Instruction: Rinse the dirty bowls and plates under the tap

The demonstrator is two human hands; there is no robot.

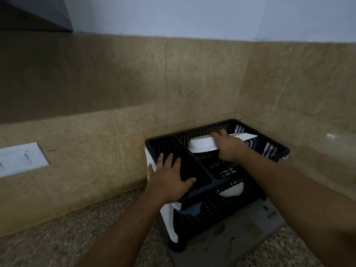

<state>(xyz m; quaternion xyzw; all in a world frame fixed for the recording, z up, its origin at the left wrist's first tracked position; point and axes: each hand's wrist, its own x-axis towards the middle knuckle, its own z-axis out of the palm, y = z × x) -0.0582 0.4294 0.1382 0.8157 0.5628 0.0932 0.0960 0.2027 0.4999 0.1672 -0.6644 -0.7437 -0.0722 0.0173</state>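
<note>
A white bowl [202, 144], tilted rim-down, is shown in the rear compartment of the black rack [210, 191] on the desk [57, 237]. The right hand [229, 149], the nearer one, is grasping its right edge from above; the bowl extends leftward from that grip. The left hand [169, 180] is laid flat, released, on the rack's front-left rim

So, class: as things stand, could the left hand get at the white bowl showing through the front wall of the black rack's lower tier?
Probably not directly. The white bowl sits behind the black rack's slotted front wall, under the upper tier where the left hand rests flat.
</note>
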